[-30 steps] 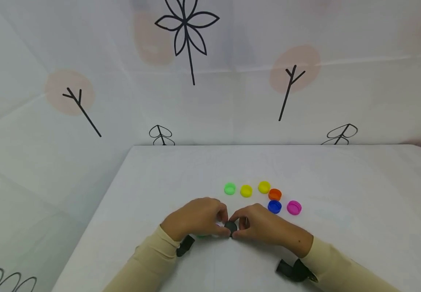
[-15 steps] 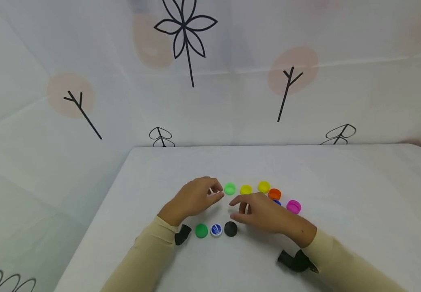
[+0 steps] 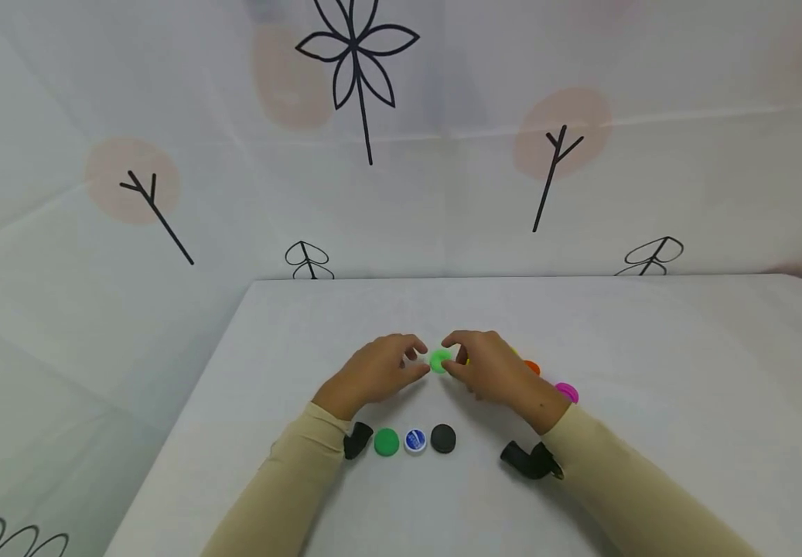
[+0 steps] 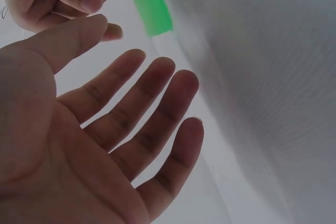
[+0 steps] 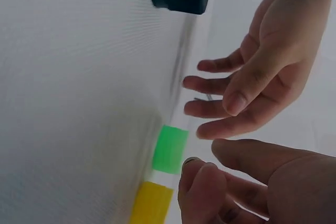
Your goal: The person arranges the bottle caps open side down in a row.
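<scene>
A light green bottle cap [image 3: 435,362] lies on the white table between the two hands. My left hand [image 3: 376,371] is beside it on the left, fingers loosely bent and apart from the cap in the left wrist view. From the other side my right hand [image 3: 494,370] reaches over the table, its thumb and bent fingers overlapping the cap's edge in the head view. A narrow gap separates those fingers from the cap [image 5: 170,149] in the right wrist view. Neither hand holds anything. A yellow cap [image 5: 152,205] is beside the green one, mostly hidden by the right hand in the head view.
Closer in, a row holds a dark green cap [image 3: 387,442], a white-and-blue cap [image 3: 415,441] and a black cap [image 3: 443,439]. An orange cap [image 3: 532,367] and a magenta cap [image 3: 568,392] lie partly behind the right arm. Each wrist bears a black camera [image 3: 531,460].
Both hands have let go of the black cap, which lies in the near row. They have moved away from me to the light green cap; the right hand arrived last.
</scene>
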Available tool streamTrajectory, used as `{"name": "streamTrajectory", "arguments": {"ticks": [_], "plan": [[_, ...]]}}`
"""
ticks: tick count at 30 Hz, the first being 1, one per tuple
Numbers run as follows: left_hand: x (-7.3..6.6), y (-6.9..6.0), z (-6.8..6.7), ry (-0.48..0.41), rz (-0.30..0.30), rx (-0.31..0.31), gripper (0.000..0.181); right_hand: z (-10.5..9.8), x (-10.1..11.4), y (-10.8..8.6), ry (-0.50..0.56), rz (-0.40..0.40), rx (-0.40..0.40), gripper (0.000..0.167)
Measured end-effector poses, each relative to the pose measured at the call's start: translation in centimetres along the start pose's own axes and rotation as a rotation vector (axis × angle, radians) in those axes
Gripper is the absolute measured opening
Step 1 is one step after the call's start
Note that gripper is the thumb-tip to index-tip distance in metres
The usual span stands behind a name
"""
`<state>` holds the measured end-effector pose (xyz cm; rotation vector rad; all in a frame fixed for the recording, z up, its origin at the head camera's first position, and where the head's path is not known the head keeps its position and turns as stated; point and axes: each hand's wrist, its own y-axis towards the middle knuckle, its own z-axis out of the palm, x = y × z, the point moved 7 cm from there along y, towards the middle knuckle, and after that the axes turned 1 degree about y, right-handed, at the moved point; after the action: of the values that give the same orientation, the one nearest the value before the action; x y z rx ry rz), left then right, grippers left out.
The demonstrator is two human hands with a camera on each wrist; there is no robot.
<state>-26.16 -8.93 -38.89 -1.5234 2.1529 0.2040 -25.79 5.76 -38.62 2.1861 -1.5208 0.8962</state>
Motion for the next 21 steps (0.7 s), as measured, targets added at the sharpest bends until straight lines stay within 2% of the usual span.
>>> {"name": "streamTrajectory", "arguments": {"ticks": [8,15,21], "plan": [[-0.12,0.02,0.53,0.017,0.03,0.022,0.038,0.84,-0.6,0.48,-0.04,0.061,0.06,0.047],[-0.39,0.18,0.57,0.061,0.059,0.01,0.041,0.93,-0.7,0.7,-0.041,0.046,0.062,0.045],[-0.42,0.24,0.7,0.102,0.051,0.013,0.041,1.06,-0.57,0.91,-0.048,0.026,0.066,0.041]]}}
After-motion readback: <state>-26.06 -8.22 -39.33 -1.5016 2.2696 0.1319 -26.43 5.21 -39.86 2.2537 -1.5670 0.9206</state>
